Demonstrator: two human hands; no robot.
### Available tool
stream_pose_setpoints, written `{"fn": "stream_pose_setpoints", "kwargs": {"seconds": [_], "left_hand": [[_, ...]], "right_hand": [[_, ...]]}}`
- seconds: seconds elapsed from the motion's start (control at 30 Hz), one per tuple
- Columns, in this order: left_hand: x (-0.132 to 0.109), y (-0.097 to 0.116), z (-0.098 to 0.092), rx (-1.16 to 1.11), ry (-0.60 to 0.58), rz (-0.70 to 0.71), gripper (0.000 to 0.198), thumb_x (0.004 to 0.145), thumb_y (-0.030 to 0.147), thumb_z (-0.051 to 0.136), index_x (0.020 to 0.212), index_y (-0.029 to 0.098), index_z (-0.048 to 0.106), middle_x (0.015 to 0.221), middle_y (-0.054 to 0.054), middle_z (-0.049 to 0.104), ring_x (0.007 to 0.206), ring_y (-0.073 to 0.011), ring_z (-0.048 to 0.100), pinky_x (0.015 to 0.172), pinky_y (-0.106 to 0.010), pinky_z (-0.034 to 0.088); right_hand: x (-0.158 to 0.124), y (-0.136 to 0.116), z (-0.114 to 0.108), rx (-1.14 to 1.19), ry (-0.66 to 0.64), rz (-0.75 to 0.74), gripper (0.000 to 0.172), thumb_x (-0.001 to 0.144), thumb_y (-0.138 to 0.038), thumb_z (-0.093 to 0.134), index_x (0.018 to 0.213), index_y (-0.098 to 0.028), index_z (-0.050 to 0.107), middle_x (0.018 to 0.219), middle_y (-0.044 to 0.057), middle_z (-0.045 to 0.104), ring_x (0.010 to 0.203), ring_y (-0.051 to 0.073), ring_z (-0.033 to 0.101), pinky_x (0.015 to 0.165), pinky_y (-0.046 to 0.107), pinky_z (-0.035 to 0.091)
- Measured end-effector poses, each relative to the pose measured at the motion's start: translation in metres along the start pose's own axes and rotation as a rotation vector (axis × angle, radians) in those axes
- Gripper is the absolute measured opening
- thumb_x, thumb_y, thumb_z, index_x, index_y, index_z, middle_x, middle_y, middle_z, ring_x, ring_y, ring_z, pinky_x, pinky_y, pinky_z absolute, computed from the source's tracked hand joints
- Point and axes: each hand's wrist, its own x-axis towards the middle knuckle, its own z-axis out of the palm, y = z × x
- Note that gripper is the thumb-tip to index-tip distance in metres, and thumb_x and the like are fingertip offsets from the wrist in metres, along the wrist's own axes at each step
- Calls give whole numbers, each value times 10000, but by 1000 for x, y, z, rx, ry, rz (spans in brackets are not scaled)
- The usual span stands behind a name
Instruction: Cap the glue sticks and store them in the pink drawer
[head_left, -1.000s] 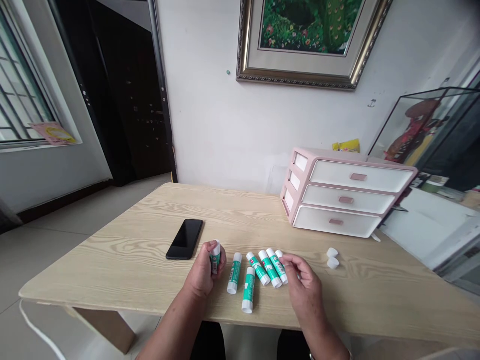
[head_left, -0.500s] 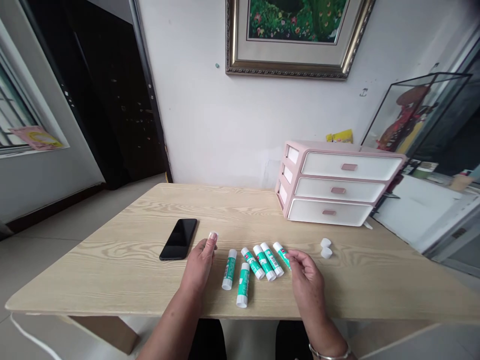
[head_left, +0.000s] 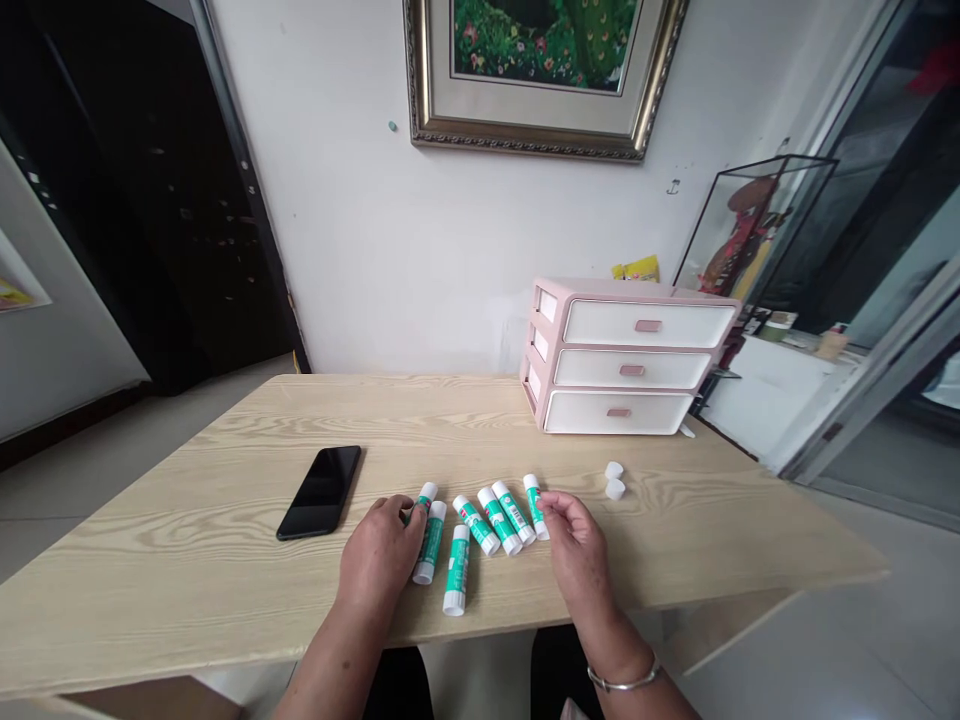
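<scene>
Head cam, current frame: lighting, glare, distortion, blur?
Head view: light soft, mostly even; no strong glare on the phone. Head view: wide-angle look, dark door leaning hard at left. Head view: left hand and right hand reasonably sharp; small print on the green-and-white tubes unreadable.

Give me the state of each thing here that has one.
Leftmost glue stick: held in the left hand.
Rightmost glue stick: touched by the right hand; grip unclear.
Five glue sticks between: lying down.
Phone: face up, screen dark.
Three drawers: shut.
Two small white pieces: loose, close together.
</scene>
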Motion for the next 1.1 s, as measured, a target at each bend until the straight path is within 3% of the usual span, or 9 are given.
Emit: {"fn": "stream_pose_setpoints", "kwargs": {"seconds": [0.1,0.23,0.33,0.47,0.7,0.83,1.1], "left_hand": [[2,-2,0,-17,-20,1,354,930,488,473,915,245,731,1048,-120,767,918,-313,695,688,-331,393],[6,-9,5,-60,0,42,358,934,502,481,904,237,718,967,-103,755,871,-287,691,684,-324,396],[6,-11,8,-90,63,65,339,939,489,484,898,232,701,935,-85,731,830,-257,681,694,-317,407],[-2,-10,7,-144,184,104,318,948,481,484,869,233,666,906,-60,683,807,-234,647,702,-314,421],[-45,-11,26,-276,213,240,216,841,469,720,793,265,670,888,-56,630,769,-244,600,707,-333,401],[-65,-4,38,-363,256,348,190,788,430,802,867,286,709,873,-85,614,790,-274,560,712,-345,382],[-67,23,32,347,232,489,206,951,358,591,896,208,722,895,-95,676,890,-280,605,806,-381,480]], "right_hand": [[5,10,-8,-68,-7,-74,272,841,-481,673,904,-222,730,936,79,763,910,268,686,827,391,538],[29,23,-42,-362,98,-237,255,871,-400,602,1011,-232,733,1067,110,744,1070,306,643,933,445,506],[54,26,-74,-696,129,-363,315,890,-303,529,1129,-197,705,1209,153,693,1224,322,559,1065,487,410],[73,27,-100,-1002,163,-379,389,907,-287,484,1220,-145,664,1222,185,682,1205,330,564,1057,482,398],[71,33,-98,-1197,94,-376,329,918,-277,477,1124,-156,704,1015,161,736,973,310,656,939,423,448],[70,32,-94,-1221,83,-385,292,927,-268,504,1111,-141,693,994,156,728,985,300,654,945,398,448],[63,19,-86,-1226,-8,-498,177,945,-197,526,1066,-158,649,1057,133,715,979,277,642,913,374,457]]}}
